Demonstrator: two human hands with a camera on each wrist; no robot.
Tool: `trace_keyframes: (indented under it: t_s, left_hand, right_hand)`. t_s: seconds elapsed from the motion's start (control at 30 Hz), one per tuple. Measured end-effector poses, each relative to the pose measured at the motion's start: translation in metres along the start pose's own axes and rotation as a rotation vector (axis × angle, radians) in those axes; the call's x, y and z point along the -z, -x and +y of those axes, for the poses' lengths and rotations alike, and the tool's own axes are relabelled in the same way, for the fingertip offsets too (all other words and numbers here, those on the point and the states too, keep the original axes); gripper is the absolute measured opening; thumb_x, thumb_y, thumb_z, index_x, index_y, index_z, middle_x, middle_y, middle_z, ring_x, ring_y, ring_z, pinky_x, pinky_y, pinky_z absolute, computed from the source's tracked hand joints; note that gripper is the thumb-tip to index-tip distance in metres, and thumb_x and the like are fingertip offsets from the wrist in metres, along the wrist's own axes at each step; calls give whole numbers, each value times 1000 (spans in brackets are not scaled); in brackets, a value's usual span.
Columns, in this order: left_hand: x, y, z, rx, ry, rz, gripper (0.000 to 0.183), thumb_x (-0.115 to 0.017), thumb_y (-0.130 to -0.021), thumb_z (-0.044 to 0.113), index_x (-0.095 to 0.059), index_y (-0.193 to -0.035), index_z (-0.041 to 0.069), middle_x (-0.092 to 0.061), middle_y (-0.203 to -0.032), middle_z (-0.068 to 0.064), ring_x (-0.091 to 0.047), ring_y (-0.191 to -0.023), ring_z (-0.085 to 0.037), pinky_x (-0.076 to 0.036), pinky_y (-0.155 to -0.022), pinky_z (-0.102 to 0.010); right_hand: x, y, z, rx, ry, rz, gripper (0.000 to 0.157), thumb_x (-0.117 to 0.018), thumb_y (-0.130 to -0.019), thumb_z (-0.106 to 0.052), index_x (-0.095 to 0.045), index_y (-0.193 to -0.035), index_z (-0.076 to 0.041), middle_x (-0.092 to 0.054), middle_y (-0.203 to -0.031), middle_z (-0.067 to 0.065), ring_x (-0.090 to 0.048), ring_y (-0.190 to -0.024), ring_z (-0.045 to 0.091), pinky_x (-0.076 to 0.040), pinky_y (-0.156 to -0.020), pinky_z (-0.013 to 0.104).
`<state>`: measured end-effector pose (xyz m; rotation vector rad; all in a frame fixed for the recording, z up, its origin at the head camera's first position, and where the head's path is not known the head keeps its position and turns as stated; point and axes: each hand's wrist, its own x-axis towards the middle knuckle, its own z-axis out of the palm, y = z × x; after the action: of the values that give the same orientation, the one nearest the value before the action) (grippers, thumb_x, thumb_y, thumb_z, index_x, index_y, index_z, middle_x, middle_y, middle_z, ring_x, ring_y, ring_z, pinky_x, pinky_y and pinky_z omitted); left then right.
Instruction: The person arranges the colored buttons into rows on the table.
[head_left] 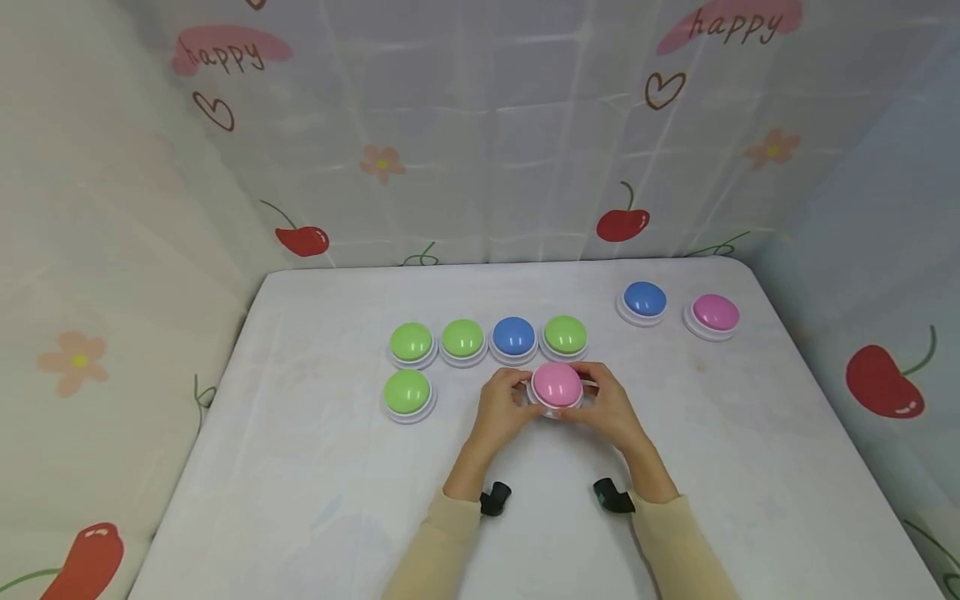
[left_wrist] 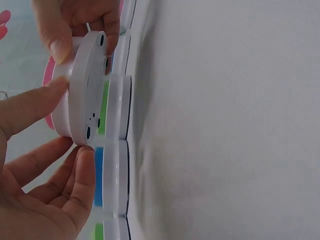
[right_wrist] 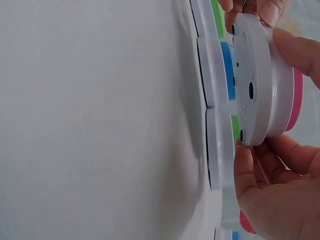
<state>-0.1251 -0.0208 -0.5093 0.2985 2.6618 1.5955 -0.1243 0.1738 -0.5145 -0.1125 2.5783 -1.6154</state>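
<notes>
Between both hands is a pink push button [head_left: 557, 385] with a round white base, held up off the table. The left hand [head_left: 501, 406] grips its left side, thumb at the front and fingers curled round the rim. On the opposite side the right hand [head_left: 606, 406] grips it the same way. From the left wrist view, the white base [left_wrist: 86, 90] shows its underside with small dark feet, tilted clear of the cloth. Just behind the held button stand a blue button [head_left: 513, 337] and a green button [head_left: 566, 335], side by side in a row.
That row continues left with two green buttons [head_left: 462, 338], and another green button [head_left: 407, 392] sits in front of its left end. At the back right are a blue button [head_left: 645, 300] and a pink button [head_left: 715, 313]. A printed curtain [head_left: 487, 167] hangs behind the white table [head_left: 300, 467].
</notes>
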Motion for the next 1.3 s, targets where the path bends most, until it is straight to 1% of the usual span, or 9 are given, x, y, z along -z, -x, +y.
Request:
trace_keyframes:
  t_s: [0.17,0.3,0.4,0.53,0.7,0.87,1.03,1.17,1.3]
  left_hand:
    - [15,9,-8,25,-1,72,52,-86,-70,8,-66,-118,0,-64,-110,-13,-63,-99,-25,-59,-82,-32]
    - [23,17,-17,53,3,135,55,-86,-70,8,-66,-120,0,-64,-113,-14,-64,-101,-26,-59,-84,-34]
    - [29,23,-23,46,4,195,57,-87,-68,5,-65,-120,-1,-64,-114,-15,-64,-100,-27,-59,-83,-36]
    - [39,30,-30,46,14,260,57,-87,-66,2,-66,-119,-3,-65,-114,-17,-67,-94,-29,-59,-81,-37]
    - [48,34,-36,46,42,316,53,-85,-67,-2,-66,-116,-4,-65,-115,-20,-69,-96,-31,-59,-85,-34]
    - [50,37,-38,31,49,380,51,-84,-67,-5,-65,-114,-10,-66,-113,-24,-69,-98,-35,-59,-84,-34]
    - [52,39,-39,30,17,445,49,-83,-65,-8,-65,-110,-13,-67,-108,-27,-69,-97,-37,-59,-81,-36]
    - [52,40,-39,41,-64,490,43,-82,-65,-9,-67,-105,-12,-69,-102,-26,-70,-93,-35,-60,-76,-35]
    - [50,40,-41,49,-153,510,41,-82,-65,-9,-68,-103,-11,-71,-99,-23,-70,-88,-32,-61,-73,-34]
  right_hand:
    - [-21,-7,-9,26,13,-5,80,-90,-65,-15,-51,-134,-4,-54,-131,14,-52,-122,31,-46,-106,48]
    - [-38,-12,-16,68,25,-13,79,-91,-64,-14,-53,-132,-3,-56,-129,14,-53,-120,30,-46,-106,47]
    - [-50,-16,-22,108,37,-27,79,-91,-63,-14,-54,-131,-2,-56,-127,14,-54,-119,29,-47,-105,46]
    - [-64,-20,-29,173,43,-42,78,-92,-62,-15,-55,-130,-1,-57,-125,14,-54,-117,29,-49,-102,47]
    - [-78,-27,-32,251,38,-39,77,-92,-62,-16,-56,-128,2,-58,-122,16,-56,-114,29,-52,-97,47]
    - [-90,-32,-34,241,36,-48,79,-93,-61,-15,-55,-128,3,-57,-124,17,-56,-115,29,-52,-98,44]
    - [-100,-37,-36,255,36,-56,79,-94,-59,-15,-56,-126,3,-58,-122,17,-56,-114,29,-52,-97,43]
    - [-107,-41,-36,252,36,-71,79,-94,-58,-15,-57,-125,2,-58,-121,16,-57,-113,27,-52,-97,41]
    - [-111,-43,-34,234,20,-80,79,-94,-57,-14,-58,-125,2,-58,-121,16,-57,-113,27,-52,-98,40]
